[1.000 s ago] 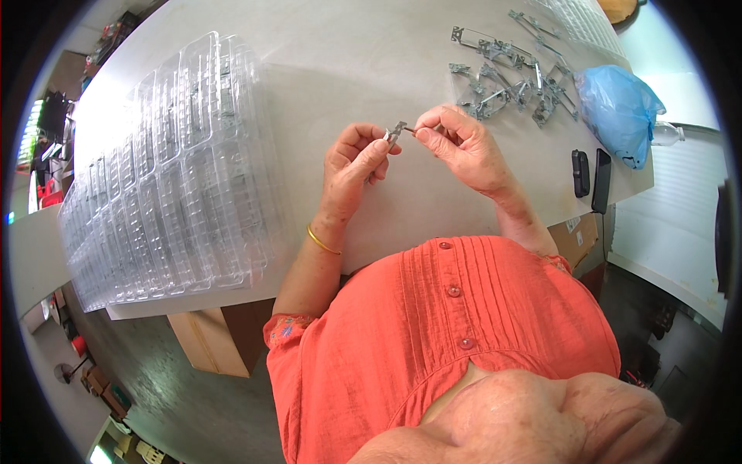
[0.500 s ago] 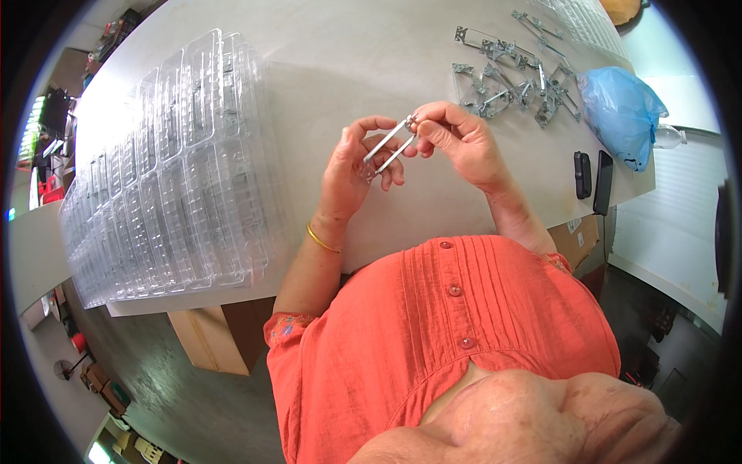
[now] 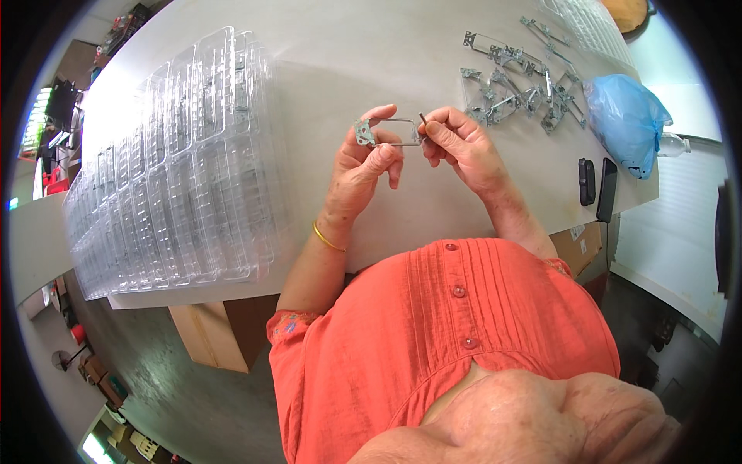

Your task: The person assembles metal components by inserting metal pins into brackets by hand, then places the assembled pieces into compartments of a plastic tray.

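Observation:
Between my two hands, above the table, is a small metal bracket frame [image 3: 364, 132] made of two thin parallel rods with a flat, holed plate at the left end. My left hand [image 3: 355, 174] pinches it by that plate, thumb below and index finger above. The fingers of my right hand [image 3: 466, 151] close on the frame's other end, where a short dark pin or bar end sticks up beside the thumb. My fingertips partly hide that right end. A loose heap of similar metal brackets [image 3: 528, 91] lies farther off to the right.
Stacked clear plastic trays [image 3: 182, 166] cover the left of the white table [image 3: 332, 66]. A knotted blue plastic bag [image 3: 626, 124], a dark phone [image 3: 606, 190] and a small black case [image 3: 586, 182] are on the right. More clear trays [image 3: 591, 27] lie at the far right. Cardboard boxes [image 3: 205, 336] stand below.
The metal bracket frame has turned from slanted to nearly level, its plate now showing at the left. My left hand has shifted its hold onto that plate. My right hand still grips the other end.

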